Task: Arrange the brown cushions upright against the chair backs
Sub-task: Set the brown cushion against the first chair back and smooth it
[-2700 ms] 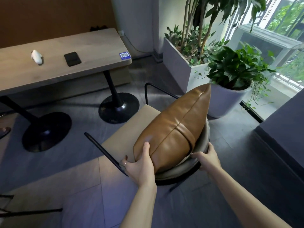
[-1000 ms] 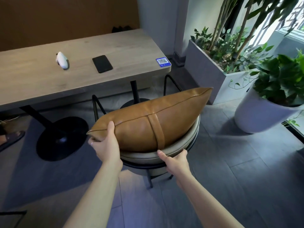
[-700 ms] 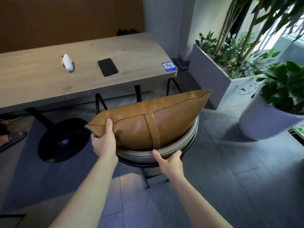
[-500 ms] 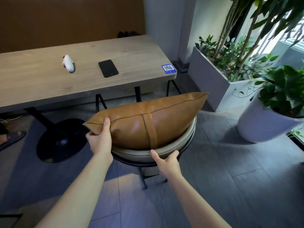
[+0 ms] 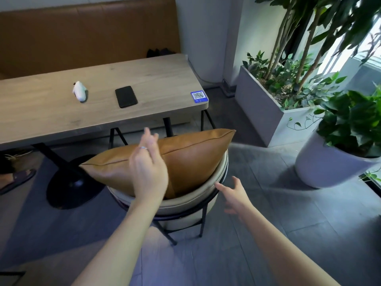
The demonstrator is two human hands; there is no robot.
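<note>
A brown leather cushion [image 5: 191, 155] stands on its long edge inside a chair, leaning on the chair's curved beige back [image 5: 185, 205]. The chair faces the wooden table, tucked under its near edge. My left hand [image 5: 147, 168] hovers in front of the cushion's middle, fingers spread, holding nothing. My right hand [image 5: 234, 195] is open just right of the chair back, fingertips close to the rim, not gripping it.
The wooden table [image 5: 51, 116] carries a black phone [image 5: 126, 96], a small white device [image 5: 79, 91] and a QR sticker [image 5: 199, 96]. A grey planter box [image 5: 261, 112] and a white plant pot [image 5: 323, 164] stand to the right. Someone's sandalled foot [image 5: 14, 178] is at far left.
My left hand let go of the cushion's left corner and lifted in front of it. My right hand came off the chair back and moved right. The cushion stays upright.
</note>
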